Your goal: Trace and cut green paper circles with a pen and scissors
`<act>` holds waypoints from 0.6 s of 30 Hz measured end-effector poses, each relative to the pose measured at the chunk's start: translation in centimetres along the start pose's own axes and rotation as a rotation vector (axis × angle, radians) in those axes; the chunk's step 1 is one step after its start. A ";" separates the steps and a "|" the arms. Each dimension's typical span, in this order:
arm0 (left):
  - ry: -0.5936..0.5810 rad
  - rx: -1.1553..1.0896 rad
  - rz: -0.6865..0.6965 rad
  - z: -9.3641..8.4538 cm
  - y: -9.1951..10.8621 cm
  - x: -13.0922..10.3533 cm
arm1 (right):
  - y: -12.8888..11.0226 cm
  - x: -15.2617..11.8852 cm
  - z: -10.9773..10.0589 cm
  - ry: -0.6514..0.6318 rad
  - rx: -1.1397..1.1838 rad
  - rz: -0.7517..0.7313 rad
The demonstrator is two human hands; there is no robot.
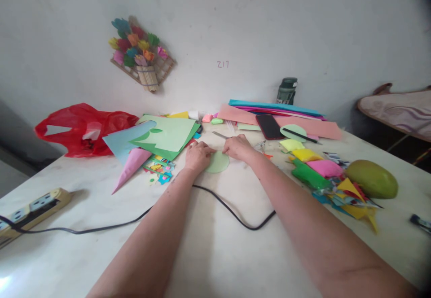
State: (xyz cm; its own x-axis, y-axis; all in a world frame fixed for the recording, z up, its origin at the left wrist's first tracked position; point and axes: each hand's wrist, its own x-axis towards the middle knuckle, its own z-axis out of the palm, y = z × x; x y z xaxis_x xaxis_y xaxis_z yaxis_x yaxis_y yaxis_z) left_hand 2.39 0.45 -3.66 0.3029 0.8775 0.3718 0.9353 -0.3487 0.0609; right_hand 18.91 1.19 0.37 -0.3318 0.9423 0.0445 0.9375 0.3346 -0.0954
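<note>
A pale green paper circle (218, 162) lies flat on the white table between my two hands. My left hand (198, 155) rests on its left edge, fingers close together against the paper. At the circle's upper right, my right hand (238, 146) is closed around a thin pointed tool (219, 135), which looks like scissors or a blade; its tip points to the upper left. How the fingers grip it is too small to tell.
Green sheets (168, 132) and a pink cone (132, 167) lie left, near a red bag (87, 127). A black cable (232, 212) crosses before the circle. Rightward are a phone (269, 126), clay packets (311, 174) and a green fruit (372, 179); a power strip (37, 208) sits far left.
</note>
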 end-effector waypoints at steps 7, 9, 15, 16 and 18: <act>-0.010 0.003 -0.005 -0.2 0.1 0.0 | 0.0 -0.2 -0.5 -0.028 0.018 0.002; -0.016 0.003 -0.010 -0.2 0.2 0.0 | 0.1 -0.3 -0.6 -0.036 0.031 0.003; -0.010 -0.002 -0.016 -0.2 0.2 -0.1 | 0.2 -0.5 -0.7 -0.040 0.045 0.001; -0.005 -0.010 -0.015 -0.2 0.3 -0.1 | 0.2 -0.5 -0.8 -0.044 0.045 0.005; 0.008 -0.029 -0.010 -0.2 0.3 -0.1 | 0.2 -0.5 -0.9 -0.059 0.036 0.011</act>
State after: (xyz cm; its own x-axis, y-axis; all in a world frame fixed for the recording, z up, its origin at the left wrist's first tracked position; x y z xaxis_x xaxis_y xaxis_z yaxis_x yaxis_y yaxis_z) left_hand 2.59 0.16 -3.52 0.2921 0.8785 0.3781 0.9325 -0.3495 0.0917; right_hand 19.31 0.77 1.19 -0.3280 0.9446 -0.0155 0.9371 0.3232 -0.1315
